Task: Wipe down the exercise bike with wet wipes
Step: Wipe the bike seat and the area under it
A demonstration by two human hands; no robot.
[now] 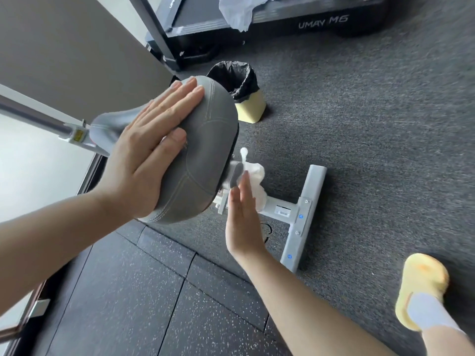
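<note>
The person is in the middle of wiping the exercise bike, and the step in hand looks like cleaning the post under the seat. The left hand (pixel 151 140) is lying flat on top of the grey bike seat (pixel 203 150), fingers straight and close together, pressing down as if to keep the bike steady. The right hand (pixel 243 222) is lower, under the back edge of the seat, with fingers straight, and it is pushing a crumpled white wet wipe (pixel 254 181) against the pale seat post (pixel 235 176). The wipe is sitting between the fingertips and the post. Just past the right hand, the grey foot bar (pixel 305 214) of the bike is lying on the carpet. The next move likely calls for rubbing the wipe up and down the post, then moving on to the foot bar. Beyond the left hand's fingertips, a small yellow bin (pixel 250 109) with a black bag (pixel 236 75) is standing on the floor. I cannot tell what is inside it. Farther off, a treadmill (pixel 308 19) is carrying a loose sheet of clear plastic (pixel 239 11).
</note>
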